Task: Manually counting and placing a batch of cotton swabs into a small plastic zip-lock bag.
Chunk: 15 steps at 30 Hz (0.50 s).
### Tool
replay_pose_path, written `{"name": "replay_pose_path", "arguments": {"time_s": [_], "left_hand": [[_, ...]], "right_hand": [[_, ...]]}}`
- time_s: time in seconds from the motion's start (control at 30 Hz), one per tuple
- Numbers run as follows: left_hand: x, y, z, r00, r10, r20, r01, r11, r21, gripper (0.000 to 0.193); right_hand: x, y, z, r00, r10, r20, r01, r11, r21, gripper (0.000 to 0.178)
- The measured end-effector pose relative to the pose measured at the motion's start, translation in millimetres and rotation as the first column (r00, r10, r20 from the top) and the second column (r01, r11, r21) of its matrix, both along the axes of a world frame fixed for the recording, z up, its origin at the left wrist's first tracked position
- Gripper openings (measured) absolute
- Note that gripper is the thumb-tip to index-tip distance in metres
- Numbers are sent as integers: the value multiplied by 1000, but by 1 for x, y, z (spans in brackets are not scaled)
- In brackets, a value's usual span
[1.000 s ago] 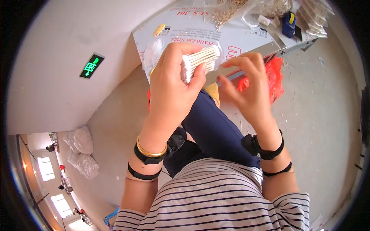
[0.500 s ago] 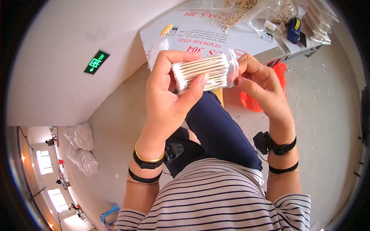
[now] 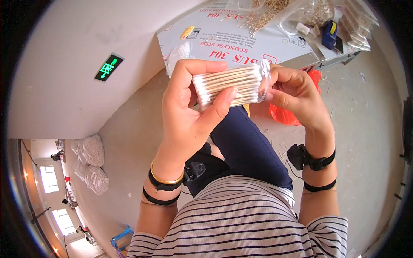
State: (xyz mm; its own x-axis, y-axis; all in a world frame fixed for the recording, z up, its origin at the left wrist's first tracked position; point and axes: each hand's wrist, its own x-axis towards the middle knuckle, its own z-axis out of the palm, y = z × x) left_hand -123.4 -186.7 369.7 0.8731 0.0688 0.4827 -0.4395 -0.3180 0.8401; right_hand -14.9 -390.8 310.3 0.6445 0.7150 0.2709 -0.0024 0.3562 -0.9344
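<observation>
A flat bundle of cotton swabs point(image 3: 228, 84), with pale wooden sticks and white tips, is held up over my lap. My left hand point(image 3: 187, 96) grips its left part, thumb across the front and fingers along the top and behind. Around the bundle's right end sits the mouth of a clear plastic bag point(image 3: 265, 79). My right hand point(image 3: 297, 94) pinches the edge of that bag between thumb and fingers; some fingertips are hidden behind the plastic. The swabs lie side by side, tilted slightly up to the right.
A metal-topped table point(image 3: 223, 45) stands ahead, with loose swabs point(image 3: 269, 15), a blue tape dispenser point(image 3: 330, 34) and stacked packs point(image 3: 357, 26) on it. Clear plastic point(image 3: 180, 52) lies at its near left corner. A red plastic bag point(image 3: 284, 114) is on the floor; filled sacks point(image 3: 92, 163) stand left.
The bag's mouth has moved slightly right and now covers the bundle's right end more smoothly. My right hand has shifted a little right and down; my left hand keeps its hold.
</observation>
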Motion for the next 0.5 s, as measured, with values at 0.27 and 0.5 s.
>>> {"name": "replay_pose_path", "arguments": {"time_s": [0.27, 0.5], "left_hand": [[0, -4, -4, 997, 73, 27, -74, 996, 59, 32], [2, -5, -8, 989, 113, 94, -124, 985, 119, 33]], "right_hand": [[0, 2, 4, 994, -73, 81, 79, 995, -66, 13], [-1, 4, 3, 995, -78, 66, 84, 992, -89, 14]]}}
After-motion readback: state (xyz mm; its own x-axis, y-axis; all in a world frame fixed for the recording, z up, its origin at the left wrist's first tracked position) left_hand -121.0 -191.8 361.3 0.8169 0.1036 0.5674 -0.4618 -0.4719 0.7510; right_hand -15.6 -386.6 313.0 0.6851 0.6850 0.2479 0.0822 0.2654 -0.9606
